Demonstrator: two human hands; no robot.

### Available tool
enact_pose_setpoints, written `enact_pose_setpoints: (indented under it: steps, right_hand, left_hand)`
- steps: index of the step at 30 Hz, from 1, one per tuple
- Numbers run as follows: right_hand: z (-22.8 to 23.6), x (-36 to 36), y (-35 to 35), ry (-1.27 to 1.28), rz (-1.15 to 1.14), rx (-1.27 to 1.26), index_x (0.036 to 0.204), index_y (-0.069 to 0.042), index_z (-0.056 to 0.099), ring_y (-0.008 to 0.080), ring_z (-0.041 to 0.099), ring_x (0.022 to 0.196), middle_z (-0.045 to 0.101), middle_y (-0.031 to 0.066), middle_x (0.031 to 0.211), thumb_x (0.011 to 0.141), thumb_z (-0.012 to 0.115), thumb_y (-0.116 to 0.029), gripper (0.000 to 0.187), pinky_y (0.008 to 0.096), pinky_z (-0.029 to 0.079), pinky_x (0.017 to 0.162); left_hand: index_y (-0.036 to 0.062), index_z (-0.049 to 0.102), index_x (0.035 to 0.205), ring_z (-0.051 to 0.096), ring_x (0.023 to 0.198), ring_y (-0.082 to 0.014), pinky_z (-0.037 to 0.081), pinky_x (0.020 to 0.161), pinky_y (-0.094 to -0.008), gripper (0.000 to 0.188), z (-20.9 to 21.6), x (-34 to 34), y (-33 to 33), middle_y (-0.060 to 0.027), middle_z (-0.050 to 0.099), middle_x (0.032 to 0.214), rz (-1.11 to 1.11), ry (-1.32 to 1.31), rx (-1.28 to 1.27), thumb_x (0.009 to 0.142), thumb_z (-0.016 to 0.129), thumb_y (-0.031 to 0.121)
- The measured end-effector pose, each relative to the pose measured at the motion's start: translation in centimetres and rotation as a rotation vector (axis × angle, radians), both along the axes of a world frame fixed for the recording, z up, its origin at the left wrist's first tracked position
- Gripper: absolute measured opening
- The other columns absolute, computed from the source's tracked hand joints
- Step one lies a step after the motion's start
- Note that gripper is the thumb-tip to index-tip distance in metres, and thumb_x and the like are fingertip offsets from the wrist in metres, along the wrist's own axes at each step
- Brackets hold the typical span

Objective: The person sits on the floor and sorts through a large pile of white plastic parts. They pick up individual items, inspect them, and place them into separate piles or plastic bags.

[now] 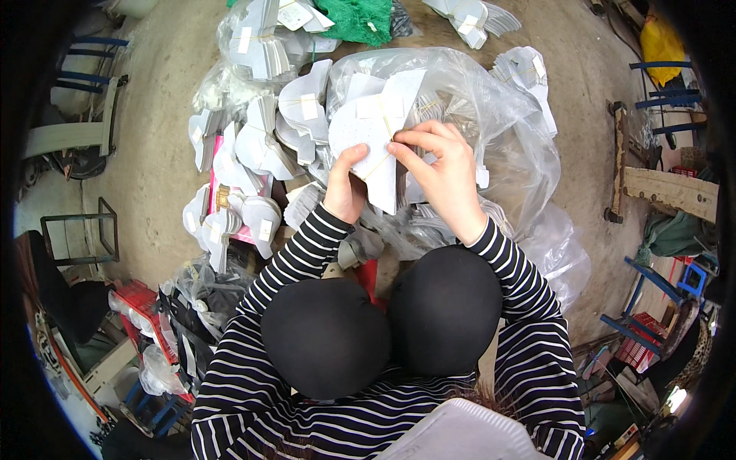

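My left hand (345, 192) is closed on the lower left of a banded bundle of white cut-out pieces (359, 132), its thumb lying across the top sheet. A thin yellowish rubber band (386, 121) runs over the bundle, and a small paper label (369, 107) lies on the top piece. At the bundle's right edge, my right hand (448, 165) pinches with thumb and forefinger where the band passes. The exact grip of those fingertips is partly hidden. Both hands are above a large clear plastic bag (510, 157) holding more such pieces.
Several labelled stacks of grey-white cut-outs (264, 142) lie to the left, some on a pink surface (244, 232). Farther off are a green mesh bag (354, 19) and another stack (471, 19). A red crate (142, 307) is at lower left. A wooden bench (667, 192) stands at right.
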State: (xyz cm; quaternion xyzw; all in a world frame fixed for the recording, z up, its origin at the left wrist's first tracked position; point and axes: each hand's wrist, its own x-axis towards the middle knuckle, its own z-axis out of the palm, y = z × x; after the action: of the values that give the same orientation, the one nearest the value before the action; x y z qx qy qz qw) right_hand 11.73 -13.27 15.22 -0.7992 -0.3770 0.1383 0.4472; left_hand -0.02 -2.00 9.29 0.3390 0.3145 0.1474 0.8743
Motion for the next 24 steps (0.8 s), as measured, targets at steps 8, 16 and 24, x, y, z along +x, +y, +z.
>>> enact_pose_setpoints:
  steps: [8, 16, 24]
  right_hand:
    - [-0.6, 0.4, 0.4, 0.182, 0.203, 0.178, 0.091, 0.001, 0.067, 0.0176, 0.058, 0.081, 0.060, 0.0071, 0.091, 0.090, 0.066, -0.011, 0.012, 0.0303, 0.044, 0.076]
    - [1.2, 0.7, -0.7, 0.791, 0.351, 0.404, 0.088, 0.003, 0.061, 0.0132, 0.058, 0.085, 0.058, 0.0059, 0.095, 0.096, 0.057, -0.011, 0.016, 0.0275, 0.044, 0.084]
    - [2.3, -1.1, 0.4, 0.052, 0.448, 0.161, 0.093, 0.002, 0.064, 0.0329, 0.061, 0.076, 0.062, 0.0167, 0.084, 0.092, 0.062, -0.008, 0.010, 0.0375, 0.050, 0.069]
  left_hand:
    - [0.0013, 0.051, 0.133, 0.061, 0.111, -0.0256, 0.046, 0.099, -0.0392, 0.063, -1.3, -0.5, 0.3, -0.0117, 0.063, 0.121, 0.062, -0.049, -0.103, 0.084, 0.059, 0.041]
    - [0.0015, 0.053, 0.129, 0.060, 0.110, -0.0243, 0.045, 0.099, -0.0375, 0.060, -1.7, -1.3, 0.2, -0.0108, 0.064, 0.117, 0.021, -0.036, -0.045, 0.080, 0.063, 0.035]
    - [0.0019, 0.052, 0.131, 0.059, 0.113, -0.0197, 0.046, 0.099, -0.0357, 0.052, -3.6, -1.5, -0.7, -0.0095, 0.061, 0.121, 0.043, -0.034, 0.003, 0.087, 0.058, 0.030]
